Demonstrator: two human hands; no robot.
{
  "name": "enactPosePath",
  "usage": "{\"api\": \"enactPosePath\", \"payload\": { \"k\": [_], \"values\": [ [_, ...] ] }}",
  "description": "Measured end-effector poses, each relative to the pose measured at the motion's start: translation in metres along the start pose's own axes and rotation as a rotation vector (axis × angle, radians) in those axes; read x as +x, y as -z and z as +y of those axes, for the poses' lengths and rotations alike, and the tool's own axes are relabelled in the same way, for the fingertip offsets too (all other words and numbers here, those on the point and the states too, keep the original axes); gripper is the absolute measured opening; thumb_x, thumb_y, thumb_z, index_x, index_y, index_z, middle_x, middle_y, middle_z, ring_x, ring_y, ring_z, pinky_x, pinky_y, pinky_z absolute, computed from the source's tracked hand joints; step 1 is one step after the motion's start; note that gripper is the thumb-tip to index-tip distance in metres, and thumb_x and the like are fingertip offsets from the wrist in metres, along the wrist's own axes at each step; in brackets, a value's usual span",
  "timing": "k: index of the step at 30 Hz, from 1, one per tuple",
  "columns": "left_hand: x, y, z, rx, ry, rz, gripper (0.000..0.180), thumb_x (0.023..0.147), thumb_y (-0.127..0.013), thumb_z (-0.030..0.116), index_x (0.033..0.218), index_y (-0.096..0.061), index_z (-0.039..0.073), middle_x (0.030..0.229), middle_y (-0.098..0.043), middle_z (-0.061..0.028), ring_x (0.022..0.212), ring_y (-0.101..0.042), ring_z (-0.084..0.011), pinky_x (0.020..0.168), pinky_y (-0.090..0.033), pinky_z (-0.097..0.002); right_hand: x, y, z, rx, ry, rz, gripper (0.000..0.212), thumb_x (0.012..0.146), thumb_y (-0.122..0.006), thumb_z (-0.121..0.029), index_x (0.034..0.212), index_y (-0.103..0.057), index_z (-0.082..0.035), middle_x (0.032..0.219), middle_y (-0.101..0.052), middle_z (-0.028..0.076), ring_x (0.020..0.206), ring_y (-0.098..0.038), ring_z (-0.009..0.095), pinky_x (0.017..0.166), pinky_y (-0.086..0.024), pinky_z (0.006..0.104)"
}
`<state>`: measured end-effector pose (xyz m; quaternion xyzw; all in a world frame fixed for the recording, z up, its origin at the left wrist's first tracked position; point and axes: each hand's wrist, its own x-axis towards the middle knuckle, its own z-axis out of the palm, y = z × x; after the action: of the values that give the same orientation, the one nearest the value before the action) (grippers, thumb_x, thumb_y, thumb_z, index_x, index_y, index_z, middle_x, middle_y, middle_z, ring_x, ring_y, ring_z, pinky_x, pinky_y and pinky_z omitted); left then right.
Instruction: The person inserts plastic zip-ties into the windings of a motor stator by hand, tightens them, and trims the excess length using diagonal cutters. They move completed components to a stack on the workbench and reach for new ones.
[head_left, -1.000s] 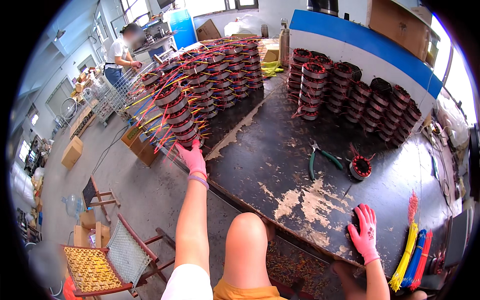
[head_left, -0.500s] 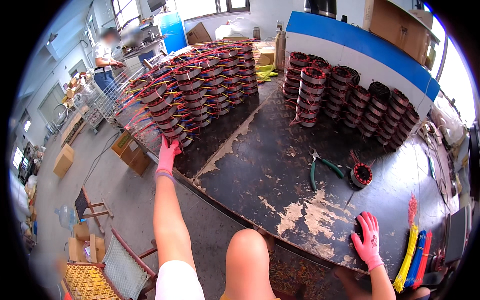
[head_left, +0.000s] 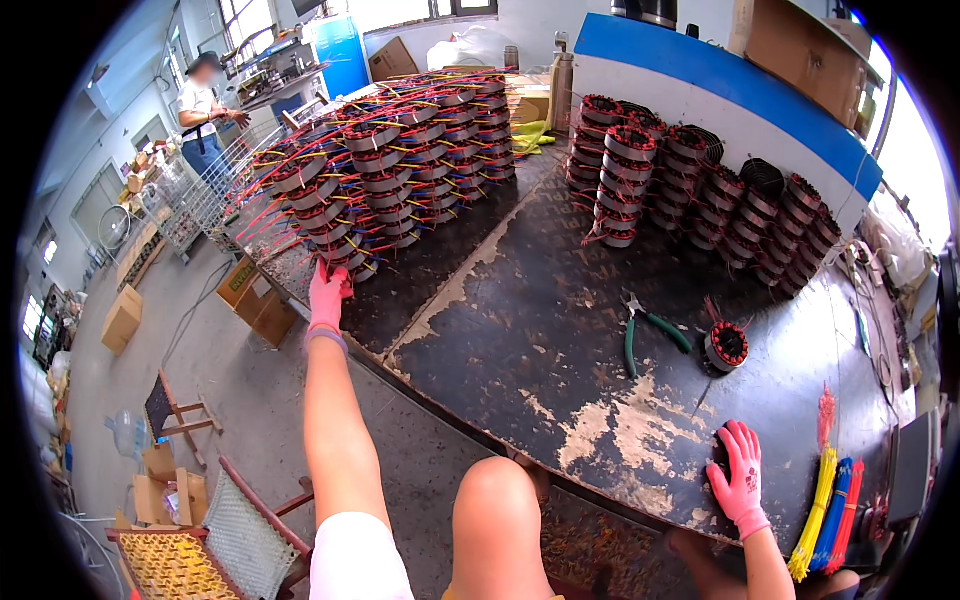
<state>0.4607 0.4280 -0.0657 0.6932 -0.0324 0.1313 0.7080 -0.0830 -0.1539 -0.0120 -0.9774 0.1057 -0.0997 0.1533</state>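
The fingers of the left hand [head_left: 328,297], in a pink glove, are bent and gathered at the foot of the nearest stack of wire-wound rings [head_left: 322,216]. They seem to touch its lowest part, but I cannot tell how far they are open or whether they grip anything, since the fingertips run in among the rings and loose wires. From these fingers the stack lies straight ahead, on the far side of the hand. Its long axis is close to upright, rising from the fingertips and leaning a little to the left in this bent view. Red, yellow and blue wires stick out from its sides.

Just beyond, to the right, more wired stacks [head_left: 385,185] stand close together near the left edge of the counter [head_left: 480,350].

The left hand is much the nearer one. The right hand [head_left: 740,480] is well apart, palm down near the front edge, its fingers loosely spread with nothing held. Ahead of it lie a single ring [head_left: 727,347] and green-handled cutters [head_left: 650,332]; to its right are bundles of yellow wires [head_left: 815,515], blue wires [head_left: 836,515] and red wires [head_left: 849,515].
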Motion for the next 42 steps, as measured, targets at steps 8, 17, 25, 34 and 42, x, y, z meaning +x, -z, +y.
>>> {"api": "enactPosePath", "payload": {
  "k": [8, 17, 25, 34, 42],
  "values": [
    [-0.052, -0.015, 0.014, 0.004, -0.059, 0.198, 0.049, 0.094, -0.055, 0.003, 0.143, -0.049, 0.0, 0.127, -0.061, -0.0108, 0.106, -0.061, -0.0209, 0.091, -0.052, -0.0353, 0.022, -0.011, 0.021, 0.142, -0.076, 0.217, 0.054, 0.092, -0.07, -0.026, 0.14, -0.057, -0.007, 0.15, -0.053, 0.018, 0.135, -0.052, 0.038, 0.115, -0.04, 0.0472],
    [-0.275, -0.2, 0.146, -0.09, -0.149, -0.271, 0.05, 0.105, -0.05, 0.007, 0.154, -0.039, 0.0, 0.153, -0.047, -0.0147, 0.127, -0.055, -0.0229, 0.109, -0.045, -0.0358, 0.171, 0.008, 0.045, -0.401, -0.125, -0.038, 0.045, 0.087, -0.072, -0.045, 0.121, -0.071, -0.016, 0.123, -0.066, 0.003, 0.114, -0.061, 0.025, 0.098, -0.05, 0.0409],
    [-0.406, -0.312, 0.23, 0.209, -0.61, -1.087, 0.046, 0.096, -0.059, -0.005, 0.141, -0.052, -0.001, 0.137, -0.058, -0.017, 0.123, -0.061, -0.0302, 0.103, -0.05, -0.0372, 0.031, 0.022, -0.022, -0.24, 0.144, 0.192, 0.024, 0.08, -0.073, -0.04, 0.086, -0.07, -0.017, 0.087, -0.066, 0.003, 0.094, -0.063, 0.024, 0.077, -0.05, 0.0399],
    [-0.47, -0.359, 0.181, 0.342, -0.745, -1.281, 0.048, 0.099, -0.06, 0.017, 0.143, -0.05, 0.001, 0.118, -0.06, -0.0175, 0.108, -0.059, -0.0346, 0.099, -0.046, -0.0438, -0.087, 0.033, -0.027, 0.079, -0.062, 0.55, 0.03, 0.085, -0.073, -0.037, 0.101, -0.065, -0.013, 0.101, -0.066, 0.008, 0.098, -0.065, 0.026, 0.082, -0.053, 0.0387],
    [-0.478, -0.36, 0.17, 0.497, -1.265, -1.19, 0.033, 0.092, -0.07, 0.017, 0.123, -0.063, 0.006, 0.111, -0.065, -0.0103, 0.106, -0.063, -0.033, 0.106, -0.045, -0.0486, -0.239, 0.106, 0.098, -0.304, -1.057, 0.223, 0.036, 0.093, -0.068, -0.046, 0.101, -0.072, -0.011, 0.098, -0.071, 0.011, 0.097, -0.07, 0.028, 0.081, -0.053, 0.0424]
  ]
}}
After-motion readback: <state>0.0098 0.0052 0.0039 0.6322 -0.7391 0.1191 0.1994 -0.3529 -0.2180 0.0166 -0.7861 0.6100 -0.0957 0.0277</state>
